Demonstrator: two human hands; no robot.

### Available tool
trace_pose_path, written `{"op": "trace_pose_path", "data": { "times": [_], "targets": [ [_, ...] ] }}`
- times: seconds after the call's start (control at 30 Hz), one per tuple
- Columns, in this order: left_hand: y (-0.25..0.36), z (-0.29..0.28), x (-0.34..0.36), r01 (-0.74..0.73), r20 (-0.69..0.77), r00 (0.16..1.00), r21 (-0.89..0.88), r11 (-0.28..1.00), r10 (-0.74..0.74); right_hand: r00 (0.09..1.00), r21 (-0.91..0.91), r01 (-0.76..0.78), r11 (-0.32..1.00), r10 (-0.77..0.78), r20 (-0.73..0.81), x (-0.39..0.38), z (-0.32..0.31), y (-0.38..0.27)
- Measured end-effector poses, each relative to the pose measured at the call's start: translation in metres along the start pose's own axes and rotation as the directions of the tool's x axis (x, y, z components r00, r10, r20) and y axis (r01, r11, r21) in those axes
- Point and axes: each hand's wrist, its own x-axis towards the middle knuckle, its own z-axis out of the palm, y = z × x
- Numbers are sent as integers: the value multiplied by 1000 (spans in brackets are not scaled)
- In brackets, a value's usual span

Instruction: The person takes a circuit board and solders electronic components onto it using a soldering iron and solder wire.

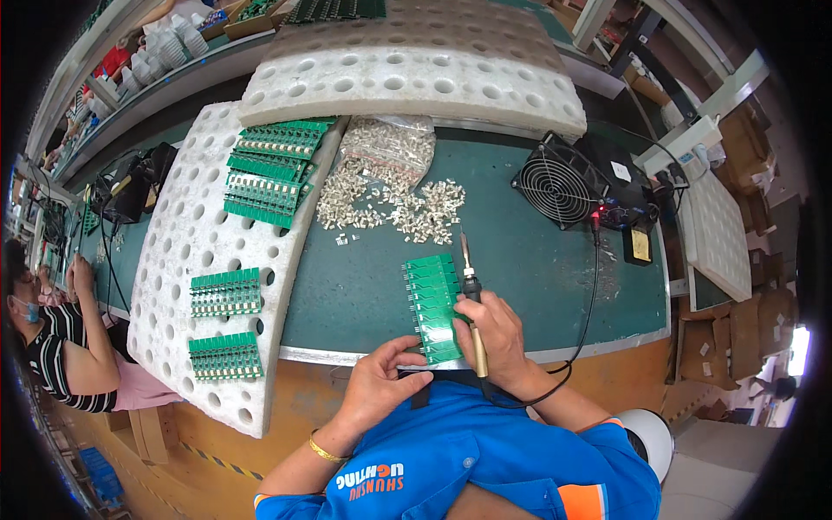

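Note:
My right hand (496, 334) is closed around the soldering iron (471, 282). Its metal tip points away from me, above the far right corner of a green circuit board panel (431, 295). The panel lies flat near the table's front edge, with a row of small pins or parts along its left side. At the panel's near left corner is my left hand (381, 381), its fingertips at the edge and its thumb apart from the fingers. Beyond the panel lies a heap of small white connectors (425, 211), spilling from a clear plastic bag (390, 143).
A white foam board (186, 225) on the left carries several green panels (225, 293). Another foam slab (416, 78) spans the back. At right stand a black fan (559, 182) and a soldering station (624, 195), its cord looping near my right forearm. A co-worker (78, 355) sits far left.

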Motion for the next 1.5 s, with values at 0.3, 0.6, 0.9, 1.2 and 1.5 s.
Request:
{"op": "trace_pose_path", "data": {
  "times": [0.3, 0.6, 0.9, 1.2, 1.5],
  "targets": [
    [14, 1, -12, -88, -125, 982, 352, 932, 140, 998, 41, 26, 999, -24, -56, 2, 2, 3],
    [15, -6, -20, -179, -176, 966, 80, 981, 191, 988, 312, 137, 940, -105, -117, 9, -8, -18],
    [27, 21, 3, -231, 52, 960, -408, 883, 275, 970, 374, 232, 898, -184, -159, 20, -6, -29],
    [23, 17, 11, -310, 29, 949, -98, 946, 314, 985, 445, 125, 887, -55, -166, 19, -4, -24],
    [31, -7, 7, -409, -34, 898, 298, 862, 438, 922, 747, -235, 622, 387, -33, 21, -15, -20]
  ]
}}
